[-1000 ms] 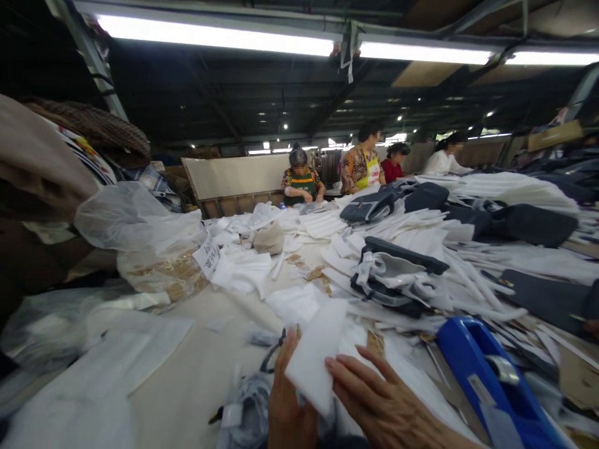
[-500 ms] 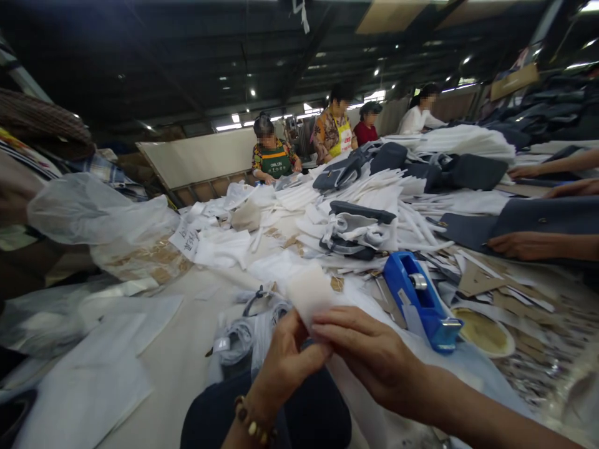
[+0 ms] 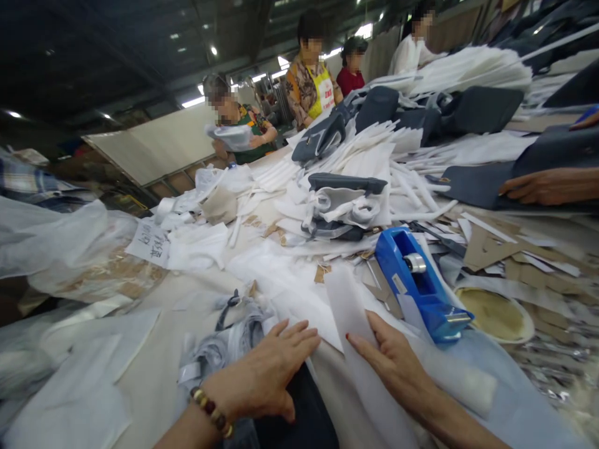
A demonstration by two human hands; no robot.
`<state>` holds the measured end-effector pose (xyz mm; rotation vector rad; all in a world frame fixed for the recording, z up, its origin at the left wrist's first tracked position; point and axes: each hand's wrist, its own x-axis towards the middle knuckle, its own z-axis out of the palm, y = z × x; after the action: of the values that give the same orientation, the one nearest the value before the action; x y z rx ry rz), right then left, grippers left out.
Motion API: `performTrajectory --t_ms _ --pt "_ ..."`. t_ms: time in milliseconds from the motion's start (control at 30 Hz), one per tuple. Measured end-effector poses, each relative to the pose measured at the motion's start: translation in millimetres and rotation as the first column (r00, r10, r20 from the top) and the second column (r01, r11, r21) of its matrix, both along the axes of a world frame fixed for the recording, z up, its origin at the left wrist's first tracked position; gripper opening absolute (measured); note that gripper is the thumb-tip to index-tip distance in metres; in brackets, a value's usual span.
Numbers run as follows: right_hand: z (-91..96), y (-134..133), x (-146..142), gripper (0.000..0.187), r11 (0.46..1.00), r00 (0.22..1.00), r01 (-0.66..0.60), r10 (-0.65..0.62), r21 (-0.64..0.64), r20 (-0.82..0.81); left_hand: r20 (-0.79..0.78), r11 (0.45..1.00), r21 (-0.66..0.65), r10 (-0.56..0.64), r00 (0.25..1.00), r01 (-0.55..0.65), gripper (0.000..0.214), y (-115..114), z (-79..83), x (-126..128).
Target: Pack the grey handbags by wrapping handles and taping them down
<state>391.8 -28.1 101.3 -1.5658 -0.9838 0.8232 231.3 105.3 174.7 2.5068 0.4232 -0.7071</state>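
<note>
My left hand [image 3: 262,374] lies flat with fingers stretched out, resting on a dark cloth piece [image 3: 299,418] beside a white fabric sheet [image 3: 299,308]. A bead bracelet circles its wrist. My right hand [image 3: 390,362] is also flat and open, pressing a long white fabric strip [image 3: 355,337] onto the table. Just beyond its fingers stands a blue tape dispenser [image 3: 421,284]. A bundle of grey-white straps [image 3: 224,343] lies left of my left hand.
Heaps of white and dark grey fabric pieces [image 3: 369,162] cover the table. A shallow dish [image 3: 496,312] sits right of the dispenser. Clear plastic bags [image 3: 70,249] with a paper label lie at left. Another person's hand [image 3: 543,187] rests at right; several workers [image 3: 313,81] stand beyond.
Both hands held a small white piece up between fingers; now they lie flat and open on the fabric. The view has tilted downward.
</note>
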Motion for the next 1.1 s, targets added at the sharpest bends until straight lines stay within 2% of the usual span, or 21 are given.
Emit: performTrajectory --t_ms 33,100,233,367,500,633,733,933,1100 --pt "-4.5 -2.3 0.0 0.029 1.0 0.999 -0.012 0.011 -0.029 -0.052 -0.084 0.995 0.012 -0.098 0.992 0.1 0.091 3.3 -4.8 1.3" --pt "-11.6 -7.7 -2.3 0.03 0.997 0.99 -0.025 0.014 -0.076 -0.137 -0.167 0.975 0.024 -0.216 0.962 0.223 0.079 6.4 -12.4 7.2" --pt "-19.0 -19.4 -6.2 0.035 0.989 0.973 -0.036 0.002 -0.142 -0.23 -0.211 0.946 0.03 -0.309 0.927 0.322 0.053 9.0 -14.8 22.3" --pt "-19.1 -27.6 -4.8 0.037 0.98 0.973 -0.089 0.048 -0.177 -0.226 -0.286 0.926 0.034 -0.35 0.892 0.375 0.054 12.5 -13.7 31.0" --pt "-17.4 -30.0 -7.3 0.033 0.98 0.984 -0.089 0.059 -0.177 -0.168 -0.307 0.917 0.05 -0.363 0.88 0.396 0.055 13.4 -21.4 34.2" --pt "-20.6 -30.6 -14.1 0.028 0.961 0.995 -0.084 0.066 -0.265 -0.075 -0.288 0.912 0.094 -0.359 0.888 0.399 0.054 13.8 -29.3 35.9" --pt "-23.4 -30.7 -18.3 0.029 0.945 0.994 -0.104 0.085 -0.31 -0.075 -0.314 0.9 0.107 -0.374 0.873 0.424 0.05 13.7 -31.0 36.8" --pt "-18.9 -22.5 -24.3 0.028 0.91 0.984 -0.174 0.144 -0.376 -0.108 -0.361 0.89 0.073 -0.398 0.844 0.451 0.046 9.1 -20.4 30.4" --pt "-15.0 -7.7 -33.7 0.023 0.925 0.972 -0.211 0.165 -0.315 -0.168 -0.291 0.922 0.089 -0.339 0.895 0.378 0.026 0.4 8.9 10.4"
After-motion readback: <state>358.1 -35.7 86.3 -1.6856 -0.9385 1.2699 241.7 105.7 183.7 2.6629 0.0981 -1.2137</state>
